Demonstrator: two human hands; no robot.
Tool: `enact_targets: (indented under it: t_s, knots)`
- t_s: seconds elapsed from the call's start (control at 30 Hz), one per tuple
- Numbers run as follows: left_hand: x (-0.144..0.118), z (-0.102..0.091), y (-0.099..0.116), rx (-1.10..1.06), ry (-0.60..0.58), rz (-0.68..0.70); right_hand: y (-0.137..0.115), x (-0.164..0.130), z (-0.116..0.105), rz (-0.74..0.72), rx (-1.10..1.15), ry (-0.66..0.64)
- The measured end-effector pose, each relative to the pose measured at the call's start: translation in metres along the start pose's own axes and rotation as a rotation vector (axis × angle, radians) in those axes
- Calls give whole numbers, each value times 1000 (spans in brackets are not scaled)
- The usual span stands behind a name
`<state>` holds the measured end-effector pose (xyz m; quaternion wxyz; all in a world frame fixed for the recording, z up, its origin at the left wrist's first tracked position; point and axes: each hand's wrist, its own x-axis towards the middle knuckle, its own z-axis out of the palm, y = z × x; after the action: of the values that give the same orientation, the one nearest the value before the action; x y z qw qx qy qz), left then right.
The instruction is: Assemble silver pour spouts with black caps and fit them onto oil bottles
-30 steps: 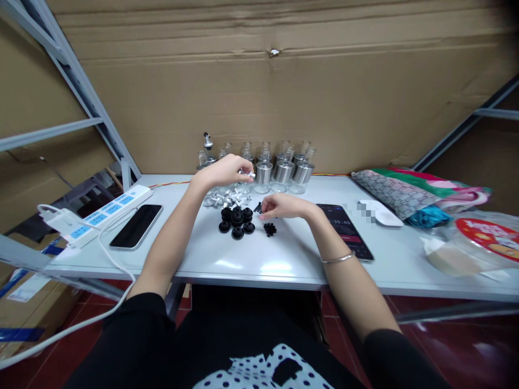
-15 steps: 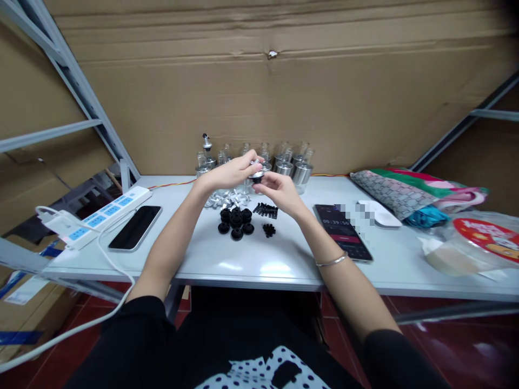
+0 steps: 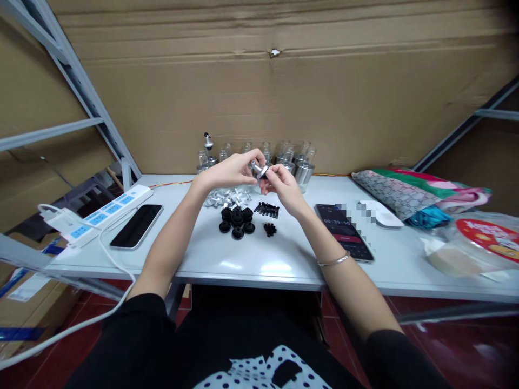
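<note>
Above the middle of the counter (image 3: pixel 259 259), just in front of the row of glass bottles (image 3: pixel 284 162), I have both hands raised and meeting on one small metal spout piece (image 3: pixel 258 168). My left hand (image 3: pixel 227 172) has its grip pinched on the silver end, and my right hand (image 3: pixel 281 183) pinches the dark end from the other side, so both are closed on that same part. It hangs clear of the surface, tilted, with nothing under it but the loose parts below.

To do this join well, I judge that the two halves should be held square to each other before any pressing or twisting; a crooked start would likely jam the small insert. I would keep the left fingers firm and let the right ones do the turning.

Below the hands lie the silver spouts (image 3: pixel 225 199), the round black stoppers (image 3: pixel 237 220) and the small black inserts (image 3: pixel 266 209), all near enough to reach. A phone (image 3: pixel 344 231) showing a timer lies to the right, well apart from the parts.
</note>
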<state>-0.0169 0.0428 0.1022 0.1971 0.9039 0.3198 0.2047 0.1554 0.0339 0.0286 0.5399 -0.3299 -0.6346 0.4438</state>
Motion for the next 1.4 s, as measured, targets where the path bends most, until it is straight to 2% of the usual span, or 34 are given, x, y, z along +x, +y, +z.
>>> enact_targets:
  t_s: [0.13,0.33,0.6,0.8,1.1,1.3,1.4]
  knots:
    - [3,3,-3,36,55,67,0,0,0,-22,70,-9]
    - [6,1,-5,138,65,77,-2,-1,-2,-28,-7,8]
    - [7,6,-2,118,119,124,-2,0,-2,24,88,28]
    - [9,10,-1,79,133,133,-2,1,-3,16,24,56]
    - [-1,-12,1,-28,68,84,-12,-2,17,-143,-64,120]
    - [-7,-20,5,-38,27,58,-10,-8,20,-280,-277,157]
    - [-8,-21,2,-60,-8,55,-9,-10,20,-364,-470,173]
